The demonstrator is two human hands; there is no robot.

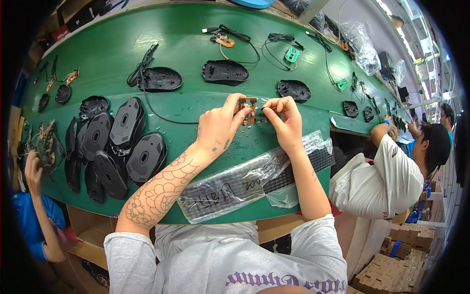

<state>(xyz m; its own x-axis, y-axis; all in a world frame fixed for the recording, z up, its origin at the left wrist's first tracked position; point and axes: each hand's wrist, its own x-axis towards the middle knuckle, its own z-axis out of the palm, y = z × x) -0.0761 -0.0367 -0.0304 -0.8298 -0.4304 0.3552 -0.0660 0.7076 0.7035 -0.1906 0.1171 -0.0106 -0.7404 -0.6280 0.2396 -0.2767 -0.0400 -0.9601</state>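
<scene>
My left hand [220, 126] is closed on the edge of a small orange-brown circuit board [249, 113], which I hold above the green table. A thin black cable [169, 119] runs from a bundled coil to my left wrist, where it passes out of sight. Just right of the board, the thumb and fingers of my right hand [285, 120] are pinched together; a tiny dark bit shows at the tips, too small to name. Beneath my right forearm lies a clear plastic bag [230, 183] holding a black sheet of small studded parts.
Black mouse shells [144, 156] are heaped at left. Open mouse bases [225, 72] line the table's far side, with an orange board [223, 40] and a green board [292, 55] on cables beyond. Co-workers sit on both sides, one in a white shirt [379, 181] at right.
</scene>
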